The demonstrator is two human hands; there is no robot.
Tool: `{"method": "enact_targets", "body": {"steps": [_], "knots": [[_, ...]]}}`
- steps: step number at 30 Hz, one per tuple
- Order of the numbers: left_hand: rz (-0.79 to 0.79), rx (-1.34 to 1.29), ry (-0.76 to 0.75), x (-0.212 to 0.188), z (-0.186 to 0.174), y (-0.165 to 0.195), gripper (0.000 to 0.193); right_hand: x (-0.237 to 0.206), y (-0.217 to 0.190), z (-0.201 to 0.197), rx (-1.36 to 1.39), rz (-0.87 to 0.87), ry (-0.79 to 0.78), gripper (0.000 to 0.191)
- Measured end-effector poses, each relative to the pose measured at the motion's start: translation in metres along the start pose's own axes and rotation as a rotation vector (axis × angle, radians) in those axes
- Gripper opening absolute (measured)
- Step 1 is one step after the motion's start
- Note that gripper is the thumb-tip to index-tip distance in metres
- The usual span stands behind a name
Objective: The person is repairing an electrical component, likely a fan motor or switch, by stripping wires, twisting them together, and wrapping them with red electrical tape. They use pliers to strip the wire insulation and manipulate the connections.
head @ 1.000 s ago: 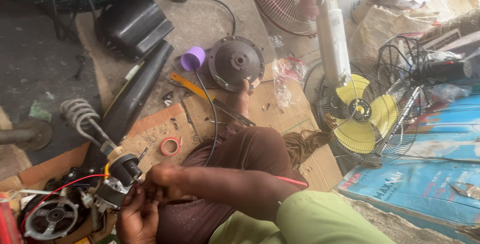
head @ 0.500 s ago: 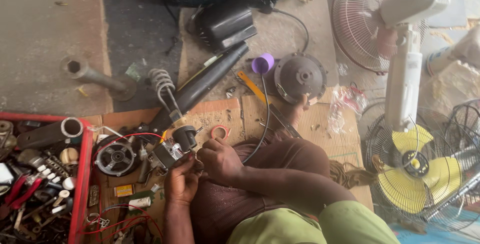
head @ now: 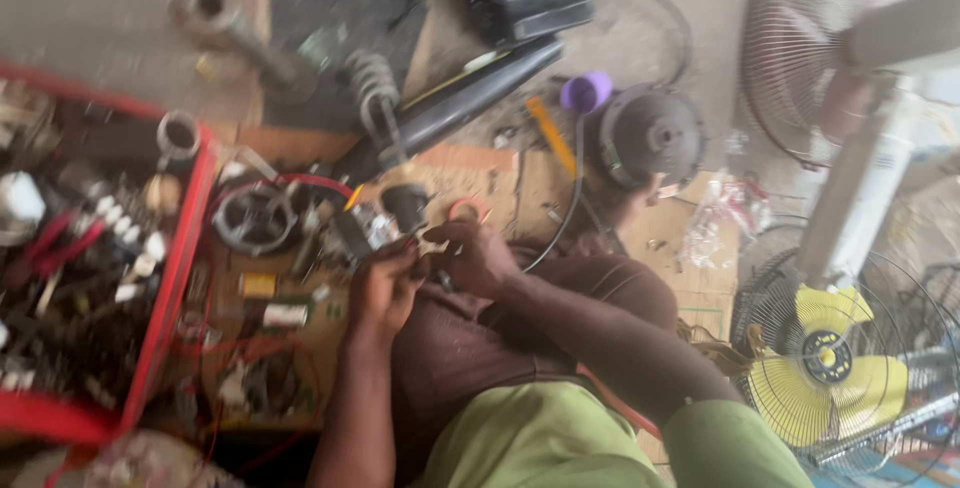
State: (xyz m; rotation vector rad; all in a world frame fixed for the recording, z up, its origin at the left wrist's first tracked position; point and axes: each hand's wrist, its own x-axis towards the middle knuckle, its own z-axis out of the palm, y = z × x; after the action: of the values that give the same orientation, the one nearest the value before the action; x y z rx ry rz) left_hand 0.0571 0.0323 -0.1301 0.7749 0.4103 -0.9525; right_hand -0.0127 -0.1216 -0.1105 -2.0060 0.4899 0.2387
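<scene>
A small grey electrical part (head: 375,231) with wires sits at the fingertips of both hands, just above the person's knees and over a sheet of brown cardboard (head: 500,188) spread on a rough concrete floor (head: 110,38); the view is blurred, so the part's exact kind cannot be made out. The left hand (head: 385,283) curls closed around the part's near side, and the right hand (head: 480,256) pinches in on it from the right, fingers drawn narrow. A small red ring (head: 468,210) lies on the cardboard just behind the right hand. To the left of the hands rests a round motor stator (head: 252,218) with a red wire looping over it, and beyond that a red tray (head: 175,268) crowded with small parts and tools. Behind the hands a long black tube (head: 460,103) lies slantwise beside a coiled spring (head: 372,83). A purple cap (head: 586,92) and a dark round motor housing (head: 652,135) sit further right, with a black cable running back towards the hands. A fan with yellow blades (head: 835,363) stands at the right.
</scene>
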Motion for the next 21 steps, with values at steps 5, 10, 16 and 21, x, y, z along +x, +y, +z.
{"method": "enact_targets", "body": {"steps": [5, 10, 16, 21], "knots": [[-0.015, -0.054, 0.052, -0.002, 0.003, 0.001, 0.02, -0.009, -0.027, -0.014, -0.128, -0.551, 0.204, 0.014], [-0.017, -0.078, 0.068, -0.006, 0.005, 0.003, 0.018, -0.001, -0.03, -0.007, -0.072, -0.263, 0.108, 0.01], [-0.012, -0.08, 0.053, -0.006, 0.006, 0.003, 0.017, 0.012, -0.034, -0.009, 1.212, 0.773, -0.222, 0.015], [0.032, -0.059, 0.0, -0.004, 0.003, 0.001, 0.015, -0.005, -0.042, -0.017, 0.447, 0.403, 0.065, 0.019]]}}
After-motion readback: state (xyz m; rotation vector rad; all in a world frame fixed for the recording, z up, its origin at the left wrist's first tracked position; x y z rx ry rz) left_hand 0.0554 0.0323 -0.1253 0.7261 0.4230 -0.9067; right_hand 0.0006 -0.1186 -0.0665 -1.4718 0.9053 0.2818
